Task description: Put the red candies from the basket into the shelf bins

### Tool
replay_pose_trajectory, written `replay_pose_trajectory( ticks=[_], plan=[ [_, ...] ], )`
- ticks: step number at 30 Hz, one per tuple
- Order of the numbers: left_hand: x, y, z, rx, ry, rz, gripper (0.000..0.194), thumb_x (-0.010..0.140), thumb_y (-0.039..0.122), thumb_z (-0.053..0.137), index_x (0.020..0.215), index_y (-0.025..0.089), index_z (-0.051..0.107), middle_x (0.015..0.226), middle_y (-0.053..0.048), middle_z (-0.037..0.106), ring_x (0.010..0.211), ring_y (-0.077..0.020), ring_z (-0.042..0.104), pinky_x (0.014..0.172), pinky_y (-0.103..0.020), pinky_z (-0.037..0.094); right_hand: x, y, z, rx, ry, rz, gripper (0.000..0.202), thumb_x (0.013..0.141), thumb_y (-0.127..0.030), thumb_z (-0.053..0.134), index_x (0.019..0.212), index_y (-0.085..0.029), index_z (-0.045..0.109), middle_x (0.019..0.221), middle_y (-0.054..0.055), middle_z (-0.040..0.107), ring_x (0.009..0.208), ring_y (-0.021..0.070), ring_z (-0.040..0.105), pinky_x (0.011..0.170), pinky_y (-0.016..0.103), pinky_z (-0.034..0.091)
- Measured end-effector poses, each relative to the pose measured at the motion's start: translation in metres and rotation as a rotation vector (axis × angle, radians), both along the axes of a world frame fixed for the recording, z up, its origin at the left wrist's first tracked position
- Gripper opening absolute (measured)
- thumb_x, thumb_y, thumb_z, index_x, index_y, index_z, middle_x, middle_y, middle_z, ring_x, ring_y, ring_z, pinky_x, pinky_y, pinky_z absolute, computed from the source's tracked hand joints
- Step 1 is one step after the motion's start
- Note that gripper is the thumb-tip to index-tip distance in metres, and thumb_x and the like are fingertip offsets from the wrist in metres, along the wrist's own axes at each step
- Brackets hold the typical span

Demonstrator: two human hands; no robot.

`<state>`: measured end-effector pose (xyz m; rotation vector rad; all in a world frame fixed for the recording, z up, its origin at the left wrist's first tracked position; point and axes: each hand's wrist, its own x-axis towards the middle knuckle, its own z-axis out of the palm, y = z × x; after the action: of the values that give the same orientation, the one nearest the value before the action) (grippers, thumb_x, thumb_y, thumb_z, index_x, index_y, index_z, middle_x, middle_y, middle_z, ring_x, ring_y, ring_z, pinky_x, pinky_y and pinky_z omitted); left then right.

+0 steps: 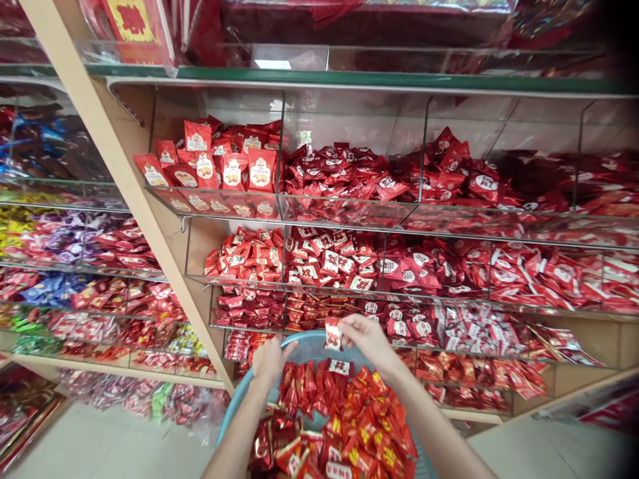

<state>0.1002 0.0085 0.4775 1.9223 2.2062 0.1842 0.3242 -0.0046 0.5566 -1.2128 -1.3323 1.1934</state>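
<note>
A round blue plastic basket (pixel 306 338) is below me, filled with wrapped sweets in red, dark red and orange-red packets (pixel 372 426). My left hand (pixel 268 362) grips its far-left rim, thumb toward the inside and the fingers mostly hidden outside. Between the thumb and fingers of my right hand (pixel 368 340) is a small red-and-white candy packet (pixel 333 334), held upright just above the far rim. Another packet with a similar white label (pixel 339 367) lies inside the basket, below the held one.
Glass-fronted shelves (pixel 344 291) with divided bins of red packets rise directly beyond the basket. A slanting wooden upright (pixel 150 233) separates them from more candy bins (pixel 74 236) at the left. Bagged sweets (pixel 150 399) lie low, near the tiled floor (pixel 114 439).
</note>
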Motion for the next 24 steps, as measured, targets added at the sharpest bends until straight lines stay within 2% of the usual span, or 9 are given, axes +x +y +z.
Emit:
replay_pose_trajectory(
  ticks=[4,6,8,12,18,21,24],
  plan=[
    [0.001,-0.002,0.004,-0.029,-0.013,0.011,0.055,0.082,0.062,0.031,0.1,0.018,0.058,0.093,-0.012,0.068,0.091,-0.0243,0.063,0.073,-0.028,0.043,-0.017,0.007,-0.06,-0.259,-0.084,0.037,0.027,0.065,-0.042,0.065,0.062,-0.018,0.055,0.041,-0.005,0.054,0.038,0.0088,0.047,0.04,0.02,0.036],
    [0.001,-0.002,0.004,-0.029,-0.017,0.009,0.054,0.082,0.062,0.031,0.1,0.018,0.058,0.093,-0.012,0.068,0.092,-0.0241,0.063,0.074,-0.028,0.043,-0.024,0.011,-0.077,-0.32,-0.106,0.043,0.021,0.066,-0.036,0.064,0.061,-0.017,0.054,0.039,-0.005,0.053,0.034,0.0082,0.046,0.037,0.019,0.033],
    [0.001,-0.001,0.003,-0.02,-0.013,0.011,0.055,0.082,0.062,0.031,0.098,0.018,0.059,0.092,-0.012,0.068,0.091,-0.0246,0.063,0.073,-0.029,0.043,-0.029,0.014,-0.087,-0.348,-0.126,0.049,0.017,0.068,-0.03,0.061,0.06,-0.017,0.055,0.039,-0.005,0.053,0.034,0.008,0.046,0.035,0.018,0.03],
    [-0.001,0.0,-0.001,0.013,-0.005,0.0,0.056,0.081,0.064,0.029,0.092,0.019,0.059,0.087,-0.012,0.069,0.085,-0.0266,0.064,0.069,-0.031,0.044,-0.037,0.017,-0.097,-0.363,-0.177,0.015,0.011,0.069,-0.021,0.057,0.06,-0.017,0.052,0.042,-0.005,0.054,0.035,0.0083,0.049,0.034,0.017,0.029],
    [-0.002,0.001,-0.005,0.033,-0.016,-0.003,0.054,0.081,0.064,0.03,0.09,0.019,0.059,0.087,-0.011,0.069,0.084,-0.0265,0.064,0.067,-0.03,0.044,-0.039,0.018,-0.108,-0.298,-0.337,-0.02,0.007,0.074,-0.019,0.051,0.067,-0.019,0.049,0.049,-0.005,0.057,0.04,0.0123,0.057,0.036,0.02,0.033],
    [-0.002,0.001,-0.004,0.033,-0.015,-0.003,0.054,0.081,0.064,0.031,0.092,0.019,0.059,0.088,-0.011,0.069,0.086,-0.0261,0.064,0.069,-0.03,0.044,-0.033,0.017,-0.102,-0.206,-0.462,-0.026,0.008,0.075,-0.018,0.051,0.067,-0.02,0.051,0.05,-0.004,0.057,0.04,0.0129,0.056,0.045,0.022,0.037],
    [-0.002,0.0,-0.002,0.022,-0.012,-0.002,0.054,0.081,0.063,0.031,0.093,0.019,0.059,0.088,-0.012,0.069,0.086,-0.0266,0.064,0.069,-0.03,0.043,-0.025,0.016,-0.082,-0.104,-0.562,-0.062,0.008,0.076,-0.02,0.053,0.068,-0.021,0.054,0.056,-0.001,0.06,0.051,0.0148,0.06,0.055,0.024,0.038]
  ],
)
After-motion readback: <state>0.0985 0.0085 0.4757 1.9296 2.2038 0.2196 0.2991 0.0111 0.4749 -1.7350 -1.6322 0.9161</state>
